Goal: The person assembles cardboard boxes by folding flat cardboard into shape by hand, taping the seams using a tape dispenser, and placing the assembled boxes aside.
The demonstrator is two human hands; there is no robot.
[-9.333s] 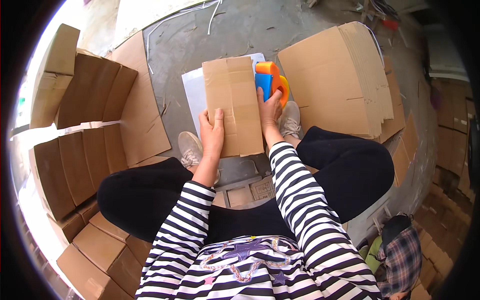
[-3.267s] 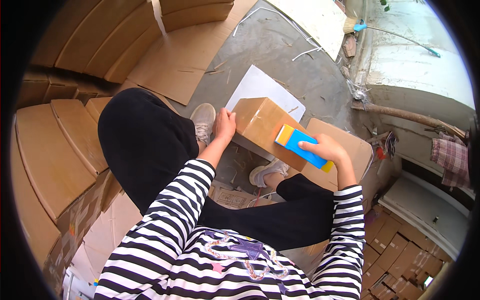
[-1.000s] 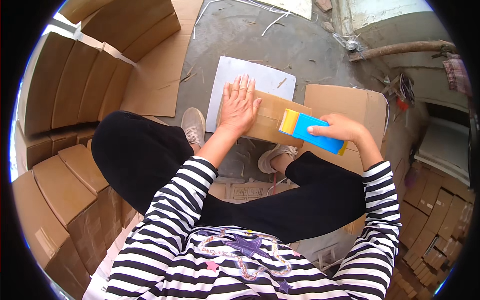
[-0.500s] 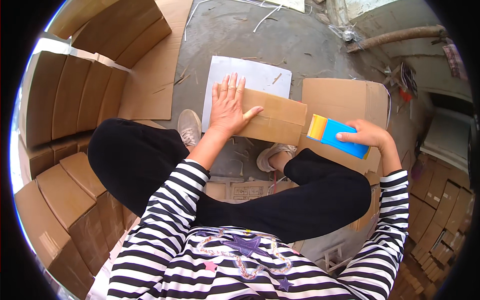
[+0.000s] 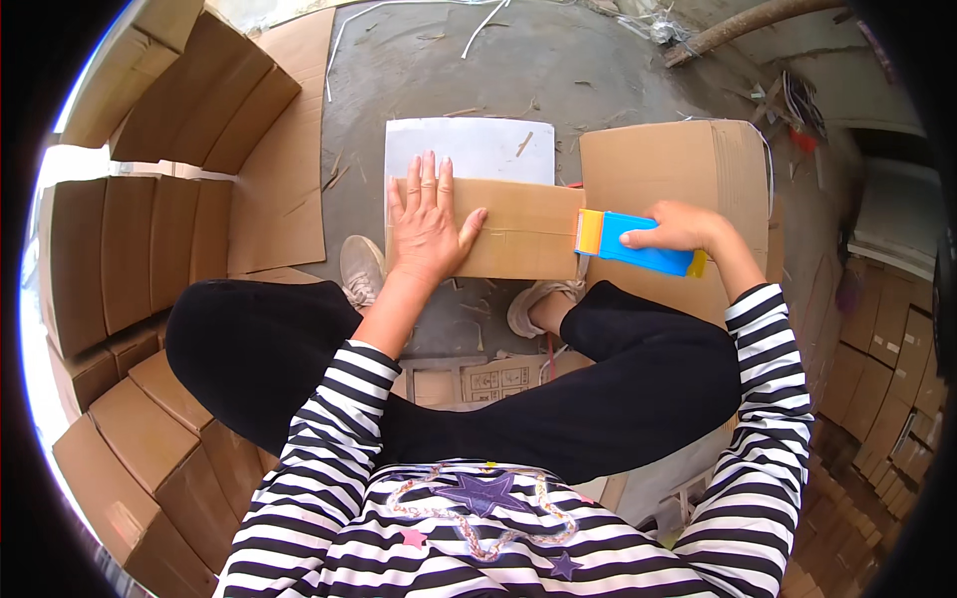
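Observation:
A small brown cardboard box (image 5: 528, 244) lies in front of me over a white sheet (image 5: 474, 142). Flat on the box's left part rests my left hand (image 5: 427, 227), its fingers stretched out and thumb spread. My right hand (image 5: 686, 227) is wrapped round a blue tape dispenser (image 5: 638, 245) with a yellow-orange front end. That front end meets the right end of the box, near the seam across its top. The tape itself is hard to make out.
To the right of the box lies a larger flat cardboard piece (image 5: 658, 164). Brown cartons (image 5: 125, 239) stand in rows along the left. More cartons (image 5: 882, 379) are stacked at the far right. A wooden pole (image 5: 753, 32) juts in at the upper right, and scraps litter the concrete floor.
My right hand has brought the tape dispenser left and up, against the box's right end. The box now lies more level, with my left hand still flat on it. The view has shifted slightly.

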